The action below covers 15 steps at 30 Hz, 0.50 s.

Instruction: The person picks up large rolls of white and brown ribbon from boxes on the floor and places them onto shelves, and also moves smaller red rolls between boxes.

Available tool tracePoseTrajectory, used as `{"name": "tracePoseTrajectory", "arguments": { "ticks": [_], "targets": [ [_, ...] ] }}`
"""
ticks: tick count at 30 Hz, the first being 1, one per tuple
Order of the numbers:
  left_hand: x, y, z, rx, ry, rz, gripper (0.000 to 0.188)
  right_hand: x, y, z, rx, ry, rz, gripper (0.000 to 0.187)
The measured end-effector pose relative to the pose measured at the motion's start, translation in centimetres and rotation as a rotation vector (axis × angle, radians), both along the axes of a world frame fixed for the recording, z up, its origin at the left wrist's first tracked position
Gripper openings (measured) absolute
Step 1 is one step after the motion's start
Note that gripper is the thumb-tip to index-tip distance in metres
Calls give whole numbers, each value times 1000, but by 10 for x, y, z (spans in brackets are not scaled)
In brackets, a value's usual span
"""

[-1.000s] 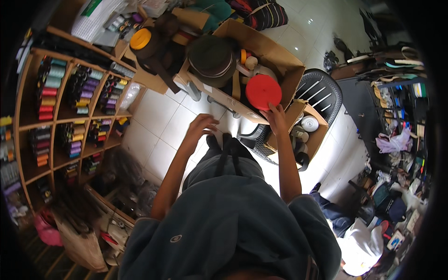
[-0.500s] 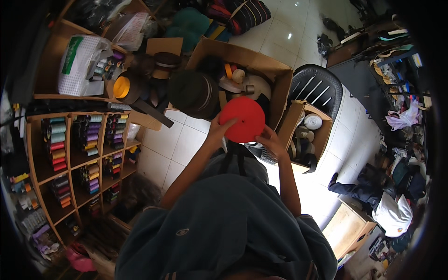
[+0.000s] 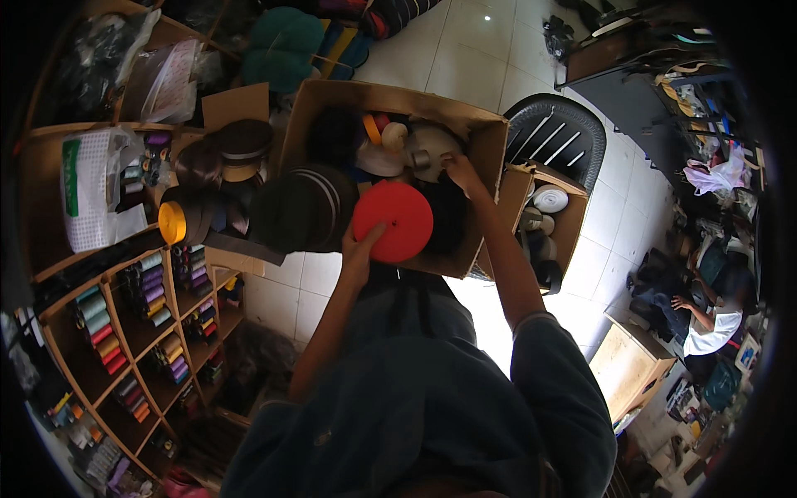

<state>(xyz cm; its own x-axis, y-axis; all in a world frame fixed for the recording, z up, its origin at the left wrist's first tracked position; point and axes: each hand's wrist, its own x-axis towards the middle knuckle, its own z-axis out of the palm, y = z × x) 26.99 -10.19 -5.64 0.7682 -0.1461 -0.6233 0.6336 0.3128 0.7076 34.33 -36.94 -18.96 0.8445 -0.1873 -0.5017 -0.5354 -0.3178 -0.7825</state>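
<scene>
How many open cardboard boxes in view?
2 clear: large box, under the right hand; smaller box, by the black chair. The cardboard flap behind brown rolls at left may belong to another, mostly hidden.

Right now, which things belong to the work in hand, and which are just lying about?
In hand:
red roll, held by left hand
pale roll, right hand at its edge
large cardboard box

Lying about:
yellow roll
thread spools on shelves
black chair

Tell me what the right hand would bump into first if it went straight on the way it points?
Probably the big pale roll in the cardboard box. The right hand points at its edge and may already be touching it; depth is hard to judge.
</scene>
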Motion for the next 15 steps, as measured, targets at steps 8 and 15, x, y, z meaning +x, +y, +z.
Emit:
{"name": "tracePoseTrajectory", "arguments": {
  "ticks": [8, 15],
  "targets": [
    [5, -17, -21, 1, 122, -77, 56, 50, -43, -108, -357, 390, 226, 60],
    [11, -5, -43, 44, 232, -110, 61, 62, -61, -160, -151, 218, 195, 86]
  ]
}}
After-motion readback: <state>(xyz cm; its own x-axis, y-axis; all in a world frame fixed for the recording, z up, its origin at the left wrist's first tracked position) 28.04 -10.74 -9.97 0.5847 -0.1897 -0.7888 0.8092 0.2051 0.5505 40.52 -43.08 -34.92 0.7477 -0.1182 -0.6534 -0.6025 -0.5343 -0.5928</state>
